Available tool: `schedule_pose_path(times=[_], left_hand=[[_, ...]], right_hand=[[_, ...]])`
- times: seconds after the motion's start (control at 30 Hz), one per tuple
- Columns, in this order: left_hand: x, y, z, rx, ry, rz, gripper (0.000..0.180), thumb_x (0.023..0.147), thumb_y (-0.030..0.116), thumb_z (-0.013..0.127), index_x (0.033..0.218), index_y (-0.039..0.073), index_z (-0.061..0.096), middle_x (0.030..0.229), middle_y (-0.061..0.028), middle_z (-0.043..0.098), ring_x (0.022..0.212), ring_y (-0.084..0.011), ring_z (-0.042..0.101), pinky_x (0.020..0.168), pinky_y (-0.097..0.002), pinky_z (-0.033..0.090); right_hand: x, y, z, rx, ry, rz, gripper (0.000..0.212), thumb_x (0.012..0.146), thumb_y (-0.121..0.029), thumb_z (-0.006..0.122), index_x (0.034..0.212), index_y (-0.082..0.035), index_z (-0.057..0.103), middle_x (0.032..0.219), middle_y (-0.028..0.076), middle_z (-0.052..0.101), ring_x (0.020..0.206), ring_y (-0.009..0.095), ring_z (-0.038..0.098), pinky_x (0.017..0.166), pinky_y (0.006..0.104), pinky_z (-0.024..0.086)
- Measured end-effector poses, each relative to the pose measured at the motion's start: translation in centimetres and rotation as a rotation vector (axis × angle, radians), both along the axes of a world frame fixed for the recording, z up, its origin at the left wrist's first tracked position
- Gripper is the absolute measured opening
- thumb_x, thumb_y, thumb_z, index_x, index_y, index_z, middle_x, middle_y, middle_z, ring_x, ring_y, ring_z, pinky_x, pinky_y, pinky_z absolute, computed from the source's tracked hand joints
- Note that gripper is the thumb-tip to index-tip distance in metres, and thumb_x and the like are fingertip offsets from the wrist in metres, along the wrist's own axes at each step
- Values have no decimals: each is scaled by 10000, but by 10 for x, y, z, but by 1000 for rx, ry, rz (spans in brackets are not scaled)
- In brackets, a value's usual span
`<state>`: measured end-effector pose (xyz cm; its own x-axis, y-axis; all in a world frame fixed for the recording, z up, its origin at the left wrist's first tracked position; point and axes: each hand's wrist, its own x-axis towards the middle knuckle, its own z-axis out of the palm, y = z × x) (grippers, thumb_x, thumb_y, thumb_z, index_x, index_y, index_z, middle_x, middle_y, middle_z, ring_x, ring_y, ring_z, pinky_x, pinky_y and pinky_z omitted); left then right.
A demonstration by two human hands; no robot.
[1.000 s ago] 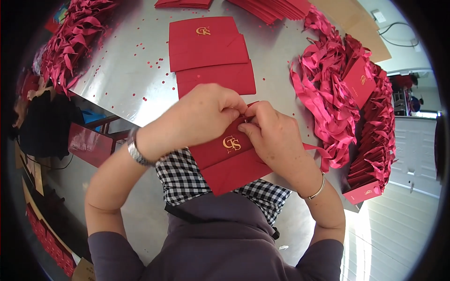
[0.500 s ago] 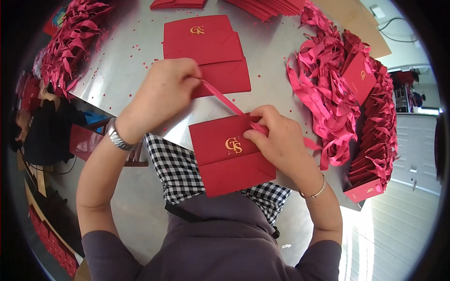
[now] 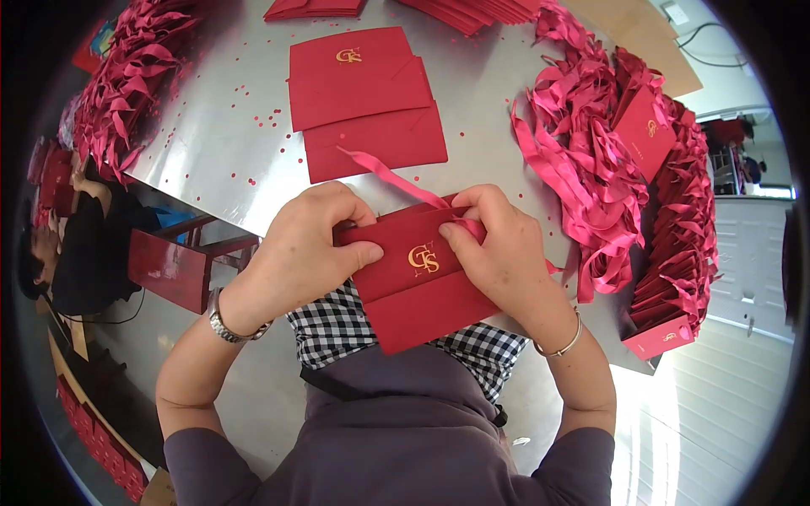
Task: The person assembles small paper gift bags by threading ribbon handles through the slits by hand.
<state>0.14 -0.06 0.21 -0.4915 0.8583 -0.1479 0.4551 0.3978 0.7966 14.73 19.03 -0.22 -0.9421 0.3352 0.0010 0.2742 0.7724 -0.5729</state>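
Between my hands is a red paper gift bag (image 3: 426,304), folded flat, with a gold emblem on its front. My left hand (image 3: 314,244) pinches the bag's upper left edge, thumb in front and fingers behind. At the upper right edge my right hand (image 3: 498,240) grips the bag, with a bit of pink ribbon between its thumb and fingers. A loose pink ribbon (image 3: 388,174) rises from the bag's top edge and trails to the upper left. Beyond it, flat red bags (image 3: 359,80) lie overlapped on the metal table (image 3: 228,160).
A heap of pink ribbons (image 3: 582,160) lies at the right, beside a long row of ribboned red bags (image 3: 675,253). More ribboned bags (image 3: 131,84) are at the far left. Small red paper dots dot the table. A person in black (image 3: 93,244) sits at the left near a red stool (image 3: 173,261).
My left hand has let go of the ribbon's end and moved down to the bag's left edge. The ribbon now hangs slack. The bag has tilted slightly.
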Motion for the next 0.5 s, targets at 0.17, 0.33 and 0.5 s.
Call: schedule_pose_path(times=[0.17,0.33,0.5], left_hand=[[0,10,0,178,-313,106,103,820,29,685,891,-10,622,851,-16,609,785,-89,561,703,-243,466],[-8,15,-14,224,-364,375,125,872,102,640,894,-21,628,743,-4,611,652,-57,532,585,-234,448],[-5,23,-8,145,-341,412,137,879,119,628,894,-17,623,716,0,599,575,-50,509,494,-231,396]], right_hand=[[-2,12,4,-5,269,-69,381,794,-129,729,1131,-73,561,742,111,666,684,312,665,593,389,512],[37,42,34,-289,106,-104,526,804,-57,738,1299,-77,563,685,30,602,583,96,537,558,260,438],[97,60,42,-755,152,-202,421,830,82,644,1241,7,595,781,-18,609,672,28,516,599,192,396]])
